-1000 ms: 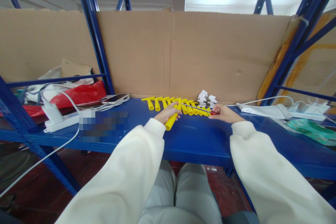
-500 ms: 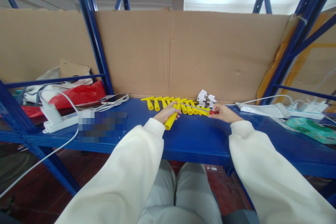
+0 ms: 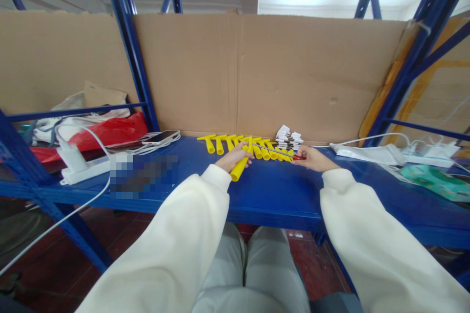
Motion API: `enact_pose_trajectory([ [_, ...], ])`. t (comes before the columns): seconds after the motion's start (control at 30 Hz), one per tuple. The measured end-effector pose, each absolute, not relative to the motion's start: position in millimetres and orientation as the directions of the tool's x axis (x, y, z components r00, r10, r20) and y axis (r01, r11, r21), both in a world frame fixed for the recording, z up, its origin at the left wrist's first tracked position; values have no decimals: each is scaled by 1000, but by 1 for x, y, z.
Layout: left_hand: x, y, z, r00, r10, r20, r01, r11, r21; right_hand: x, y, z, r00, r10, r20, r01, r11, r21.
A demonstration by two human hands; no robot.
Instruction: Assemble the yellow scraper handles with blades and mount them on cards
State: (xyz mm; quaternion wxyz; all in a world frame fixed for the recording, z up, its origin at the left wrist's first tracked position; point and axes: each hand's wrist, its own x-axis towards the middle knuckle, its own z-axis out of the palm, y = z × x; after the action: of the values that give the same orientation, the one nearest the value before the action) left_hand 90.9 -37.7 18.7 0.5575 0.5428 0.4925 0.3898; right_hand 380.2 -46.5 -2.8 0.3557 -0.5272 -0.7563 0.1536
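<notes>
My left hand (image 3: 232,155) is closed around a yellow T-shaped plastic piece (image 3: 239,170), its round tube end pointing down toward me. My right hand (image 3: 312,158) grips the red handle of a screwdriver (image 3: 299,157). The screwdriver's thin metal shaft runs left to the top of the held yellow piece; whether the tip touches it is hard to see. Behind both hands lies a row of similar yellow T-shaped pieces (image 3: 210,145), partly hidden by the left hand. At the back of that row sits a stack of small white and dark pieces (image 3: 284,137).
The blue shelf (image 3: 275,195) has a tall cardboard sheet (image 3: 293,68) along its back. To the left are a power strip (image 3: 88,170), a phone (image 3: 161,138) on white cables and a red bag (image 3: 113,134). A green packet (image 3: 435,181) and white pouch (image 3: 370,153) lie right.
</notes>
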Motion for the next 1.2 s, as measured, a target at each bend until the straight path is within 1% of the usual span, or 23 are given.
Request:
enact_pose_trajectory([
  [0.13,90,-35,17,213,969,-126,96,107,990,382,-47,-2,-252,921,297,715,384,-584],
  [0.2,89,-33,16,214,969,-124,94,106,990,381,-48,0,-283,917,280,721,396,-568],
  [0.3,89,-31,14,224,967,-122,95,103,990,380,-48,1,-278,899,339,718,429,-548],
  [0.4,89,-30,14,229,966,-123,99,102,990,381,-45,-1,-215,878,428,716,440,-542],
  [0.47,89,-30,14,226,966,-124,100,104,990,381,-45,-3,-189,871,454,725,436,-533],
  [0.53,89,-30,14,222,967,-126,101,106,989,382,-46,-3,-216,886,410,727,426,-538],
  [0.63,88,-30,15,219,968,-124,95,105,990,380,-49,0,-290,918,271,722,395,-568],
  [0.67,89,-31,16,217,968,-123,93,105,990,379,-50,0,-305,920,246,723,391,-570],
  [0.7,89,-33,16,216,969,-123,92,105,990,378,-50,1,-310,919,245,724,395,-566],
  [0.77,90,-36,18,212,969,-129,98,110,989,376,-50,1,-293,911,292,722,411,-557],
  [0.83,91,-39,20,210,968,-138,106,118,987,375,-49,0,-247,900,359,714,419,-561],
  [0.9,92,-41,21,207,968,-143,112,122,986,376,-48,-1,-199,899,391,716,406,-569],
  [0.97,91,-40,21,204,969,-137,109,116,987,376,-49,-1,-202,913,355,723,383,-574],
  [1.07,91,-36,19,210,972,-107,82,91,992,377,-51,0,-266,926,269,721,376,-582],
  [1.2,89,-33,17,226,971,-82,51,73,996,375,-52,2,-274,919,283,704,392,-592],
])
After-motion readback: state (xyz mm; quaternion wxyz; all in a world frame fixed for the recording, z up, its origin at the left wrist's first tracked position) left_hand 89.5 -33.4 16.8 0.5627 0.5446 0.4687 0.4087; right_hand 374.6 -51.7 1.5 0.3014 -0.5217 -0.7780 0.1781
